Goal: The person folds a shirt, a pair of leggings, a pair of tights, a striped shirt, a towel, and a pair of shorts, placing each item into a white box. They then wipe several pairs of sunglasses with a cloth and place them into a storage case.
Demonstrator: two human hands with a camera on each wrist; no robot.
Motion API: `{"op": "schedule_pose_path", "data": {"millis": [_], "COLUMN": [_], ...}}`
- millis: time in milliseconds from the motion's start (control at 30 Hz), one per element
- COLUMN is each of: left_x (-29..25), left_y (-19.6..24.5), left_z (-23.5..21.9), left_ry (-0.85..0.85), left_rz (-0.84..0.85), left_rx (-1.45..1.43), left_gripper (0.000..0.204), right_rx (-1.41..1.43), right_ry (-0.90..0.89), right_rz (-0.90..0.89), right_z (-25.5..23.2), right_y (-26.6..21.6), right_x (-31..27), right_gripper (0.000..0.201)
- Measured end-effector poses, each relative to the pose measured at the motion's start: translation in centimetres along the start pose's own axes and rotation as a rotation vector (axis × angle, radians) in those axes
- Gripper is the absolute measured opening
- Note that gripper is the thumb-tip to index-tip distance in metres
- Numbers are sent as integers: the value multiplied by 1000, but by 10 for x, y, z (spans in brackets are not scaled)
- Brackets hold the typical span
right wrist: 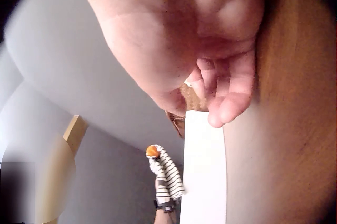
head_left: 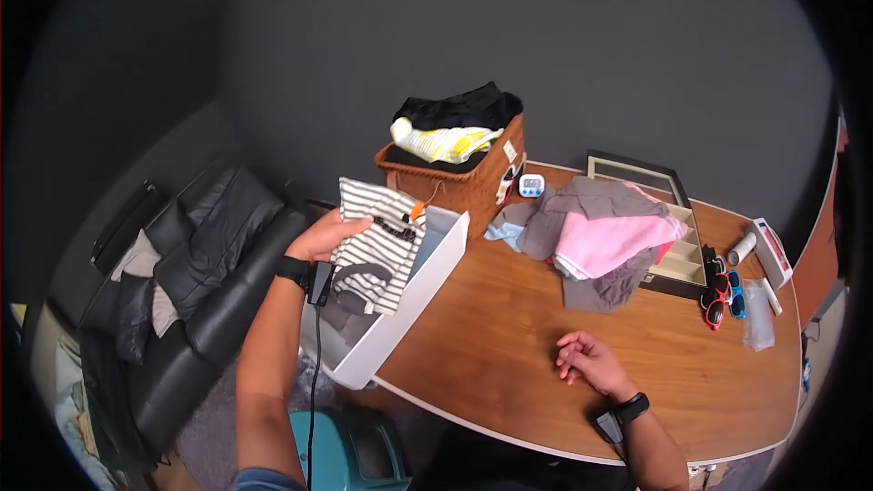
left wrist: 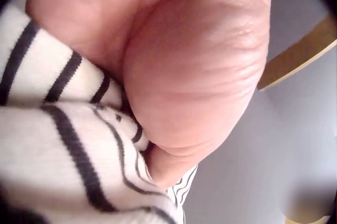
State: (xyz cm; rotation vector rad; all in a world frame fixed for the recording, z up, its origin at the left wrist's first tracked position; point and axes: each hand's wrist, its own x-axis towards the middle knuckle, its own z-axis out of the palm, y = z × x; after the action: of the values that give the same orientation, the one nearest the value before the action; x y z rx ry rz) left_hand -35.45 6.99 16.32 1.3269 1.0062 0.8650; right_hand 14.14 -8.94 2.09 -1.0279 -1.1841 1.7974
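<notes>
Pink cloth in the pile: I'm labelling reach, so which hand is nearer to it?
The right hand. It is on the near side of the pink cloth, not touching it; the left hand is well to the left, by the white bin, gripping striped fabric.

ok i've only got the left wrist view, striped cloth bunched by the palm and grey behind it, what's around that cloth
Observer: The head view shows the striped cloth, pinched by the left hand, across the mouth of an open white box.
Operator: and the other hand, is it holding anything
Observer: No, the right hand is empty, its fingers loosely bent.
Operator: anything on the far part of the cloth that i can't see
Observer: Yes, a small orange piece at its edge.
</notes>
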Motion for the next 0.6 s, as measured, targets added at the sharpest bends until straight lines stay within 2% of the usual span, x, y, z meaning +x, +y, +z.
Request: {"op": "schedule_pose_path", "data": {"millis": [133, 200, 267, 300, 333, 400, 433, 500, 533, 600], "left_x": [24, 39, 59, 70, 75, 84, 84, 82, 78, 80], "left_y": [-17, -27, -50, -71, -77, -89, -89, -88, -86, -98], "left_z": [-8, -3, -6, -14, -14, -12, -7, 1, 5, 1], "left_ry": [-46, -45, -115, -159, -114, -27, -34, 18, 46, 137], "left_rz": [-47, -126, -185, -160, -184, -132, -138, -81, -5, 59], "left_rx": [31, 21, 174, 262, 529, 654, 654, 199, 155, 533], "left_gripper": [37, 35, 36, 35, 35, 36, 36, 40, 43, 44], "right_rx": [31, 24, 57, 57, 35, 21, -2, -13, -41, -58], "right_ry": [-1, 10, 15, 17, 12, 12, 3, 1, -11, 27], "right_rz": [-1, 2, 11, 14, 8, 6, -1, -5, 12, 22], "right_z": [-3, -2, -1, -2, -2, -3, -4, -1, 1, 0], "right_y": [3, 1, 0, 0, 0, 2, 3, 3, 0, 0], "right_x": [0, -1, -3, -3, -2, -2, -2, -1, 0, -5], "right_gripper": [19, 18, 17, 17, 17, 16, 16, 17, 17, 17]}}
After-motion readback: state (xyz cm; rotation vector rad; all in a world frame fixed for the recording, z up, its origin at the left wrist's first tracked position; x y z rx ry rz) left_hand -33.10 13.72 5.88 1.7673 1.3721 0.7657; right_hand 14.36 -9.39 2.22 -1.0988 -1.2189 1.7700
